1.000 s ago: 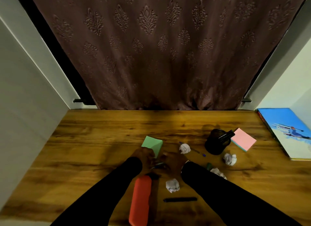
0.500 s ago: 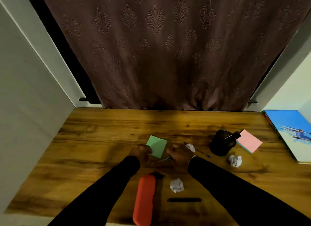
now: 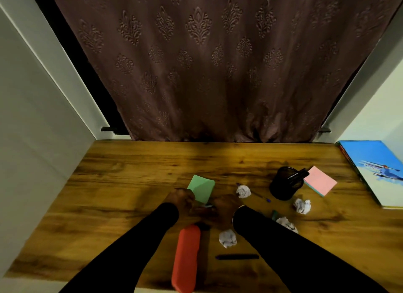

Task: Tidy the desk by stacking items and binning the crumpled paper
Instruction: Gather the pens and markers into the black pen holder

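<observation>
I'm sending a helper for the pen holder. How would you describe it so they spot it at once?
On the wooden desk, look right of centre. Beside the pink sticky notes stands the pen holder: the only upright black cup, with dark markers poking out.

No words or numbers can be read here. A black pen (image 3: 297, 175) in the black pen cup (image 3: 285, 184) has a thin line of white print along its side, but the letters are too small and blurry to make out. The blue book (image 3: 378, 170) at the right edge of the desk (image 3: 130, 183) has a picture on its cover (it looks like a plane), with some smudgy marks by it that may be letters, but they cannot be read either. The green paper pad (image 3: 201, 189) and the pink paper pad (image 3: 320, 180) show no writing.
</observation>
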`<state>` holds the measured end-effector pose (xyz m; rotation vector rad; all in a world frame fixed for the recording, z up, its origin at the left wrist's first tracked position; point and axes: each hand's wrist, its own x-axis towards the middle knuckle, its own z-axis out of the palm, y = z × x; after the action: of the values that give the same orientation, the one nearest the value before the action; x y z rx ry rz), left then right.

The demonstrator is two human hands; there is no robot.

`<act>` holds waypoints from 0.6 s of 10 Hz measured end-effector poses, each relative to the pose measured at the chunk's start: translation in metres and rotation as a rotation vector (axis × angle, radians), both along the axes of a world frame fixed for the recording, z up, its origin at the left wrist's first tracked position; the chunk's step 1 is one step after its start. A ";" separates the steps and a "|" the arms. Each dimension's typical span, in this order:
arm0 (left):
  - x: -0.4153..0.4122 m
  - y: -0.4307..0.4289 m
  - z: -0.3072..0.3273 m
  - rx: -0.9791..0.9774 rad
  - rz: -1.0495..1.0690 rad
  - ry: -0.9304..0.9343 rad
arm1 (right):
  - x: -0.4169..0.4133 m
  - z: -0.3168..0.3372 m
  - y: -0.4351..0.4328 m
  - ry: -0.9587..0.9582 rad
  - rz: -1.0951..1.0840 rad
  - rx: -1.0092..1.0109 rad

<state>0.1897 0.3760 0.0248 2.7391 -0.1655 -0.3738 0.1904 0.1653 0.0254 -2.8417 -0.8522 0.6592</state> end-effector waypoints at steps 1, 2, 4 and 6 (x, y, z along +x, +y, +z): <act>0.002 -0.011 0.004 -0.097 -0.019 -0.015 | 0.002 0.014 -0.019 -0.045 -0.055 0.154; 0.001 -0.028 0.011 -0.296 -0.082 0.033 | 0.001 0.026 -0.037 -0.044 -0.114 0.173; 0.007 -0.065 0.023 -0.410 -0.190 -0.055 | -0.001 0.047 -0.068 -0.016 -0.212 0.143; 0.018 -0.073 0.025 -0.331 -0.285 -0.035 | -0.006 0.072 -0.087 -0.064 -0.134 -0.021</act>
<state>0.2074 0.3028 0.0499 2.3972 -0.5777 -0.3390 0.1845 0.0781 0.0975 -2.9210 -0.6594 0.5663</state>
